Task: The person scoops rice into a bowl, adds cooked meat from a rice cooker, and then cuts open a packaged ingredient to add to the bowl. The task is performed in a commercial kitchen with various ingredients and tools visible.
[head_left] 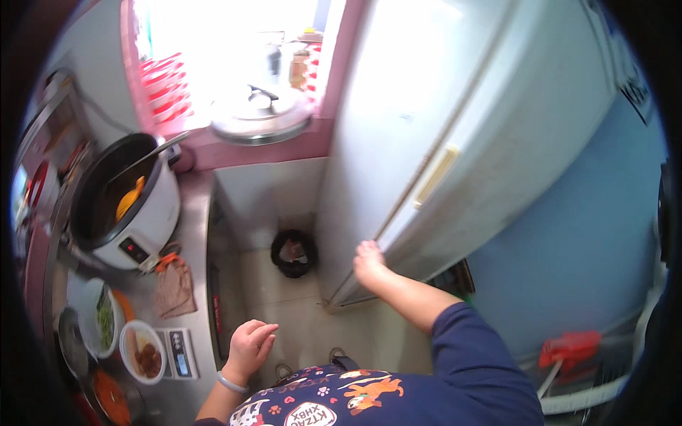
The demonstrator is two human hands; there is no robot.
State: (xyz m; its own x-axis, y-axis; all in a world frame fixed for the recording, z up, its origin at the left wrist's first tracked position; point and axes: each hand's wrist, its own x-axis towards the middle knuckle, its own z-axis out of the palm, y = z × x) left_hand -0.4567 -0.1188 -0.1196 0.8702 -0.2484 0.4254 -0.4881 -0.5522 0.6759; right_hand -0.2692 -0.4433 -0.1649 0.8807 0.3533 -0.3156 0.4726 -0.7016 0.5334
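My right hand (pixel 369 265) reaches out to the tall white refrigerator (pixel 405 85). Its fingers are hooked at the edge of the refrigerator door (pixel 483 149), well below a yellowish handle (pixel 436 177). In front of my body, my left hand (pixel 250 348) hangs in the air with loosely bent fingers and nothing in it. Nearest to that hand is the steel counter (pixel 192 234), where a white bowl of reddish-brown food (pixel 143 352) sits by a small digital scale (pixel 180 354).
A large cooker (pixel 153 220) with a ladle (pixel 153 153) stands on the counter, near a brown cloth (pixel 175 290) and a bowl of chopped greens (pixel 100 319). A pot lid (pixel 261 117) rests at the window sill. On the floor is a black-lined bin (pixel 293 253).
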